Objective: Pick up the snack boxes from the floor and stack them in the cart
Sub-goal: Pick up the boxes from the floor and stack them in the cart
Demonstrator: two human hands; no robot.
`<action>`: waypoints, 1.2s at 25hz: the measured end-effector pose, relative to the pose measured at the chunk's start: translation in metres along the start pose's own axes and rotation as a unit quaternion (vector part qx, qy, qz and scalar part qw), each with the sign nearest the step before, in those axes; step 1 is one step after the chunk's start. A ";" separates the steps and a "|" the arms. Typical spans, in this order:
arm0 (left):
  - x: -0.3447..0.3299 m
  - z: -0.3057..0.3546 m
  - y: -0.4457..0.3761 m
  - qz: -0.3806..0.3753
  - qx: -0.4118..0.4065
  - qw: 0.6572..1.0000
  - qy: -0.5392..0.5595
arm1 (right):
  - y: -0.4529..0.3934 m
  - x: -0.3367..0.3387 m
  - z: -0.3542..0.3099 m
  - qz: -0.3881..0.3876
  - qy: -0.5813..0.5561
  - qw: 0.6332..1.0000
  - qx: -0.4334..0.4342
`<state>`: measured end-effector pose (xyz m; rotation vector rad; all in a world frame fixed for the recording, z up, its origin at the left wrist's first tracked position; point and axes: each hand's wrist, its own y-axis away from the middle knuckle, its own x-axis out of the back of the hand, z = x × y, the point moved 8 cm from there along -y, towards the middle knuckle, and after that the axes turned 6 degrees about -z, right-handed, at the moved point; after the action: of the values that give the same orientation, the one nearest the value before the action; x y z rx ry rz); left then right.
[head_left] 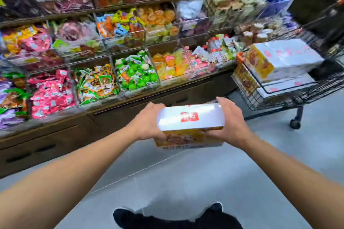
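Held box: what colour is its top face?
White with a red logo on the box; its side is yellow-orange. Head view.

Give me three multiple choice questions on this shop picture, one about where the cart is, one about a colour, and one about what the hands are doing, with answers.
1. Where does the cart stand relative to the held snack box?
A. Ahead and to the right
B. Behind the person
C. To the left, under the shelves

2. What colour is the logo on top of the held snack box?
A. Green
B. Red
C. Black

3. How is the snack box held?
A. In the left hand alone
B. It lies on the floor, untouched
C. With the left hand and the right hand, one gripping each end

Answers:
1 A, the wire cart is at the right edge, beyond the box.
2 B, a red mark sits on the white top.
3 C, fingers curl round both ends, above the floor.
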<state>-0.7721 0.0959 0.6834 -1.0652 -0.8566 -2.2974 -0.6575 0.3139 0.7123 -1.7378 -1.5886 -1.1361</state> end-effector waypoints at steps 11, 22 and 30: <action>-0.072 0.337 -0.185 -0.038 -0.126 0.990 -0.059 | 0.094 0.200 0.305 0.057 -0.103 0.983 -0.144; -0.067 0.465 -0.425 -0.059 -0.165 0.984 -0.027 | -0.019 0.343 0.488 0.080 -0.086 0.977 -0.176; -0.062 0.528 -0.568 -0.041 -0.101 0.994 -0.002 | -0.131 0.426 0.605 0.021 -0.014 0.984 -0.179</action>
<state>-0.8276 0.8719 0.7077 -1.1385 -0.6920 -2.4931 -0.6617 1.0647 0.7418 -2.0085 -1.4207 -1.4512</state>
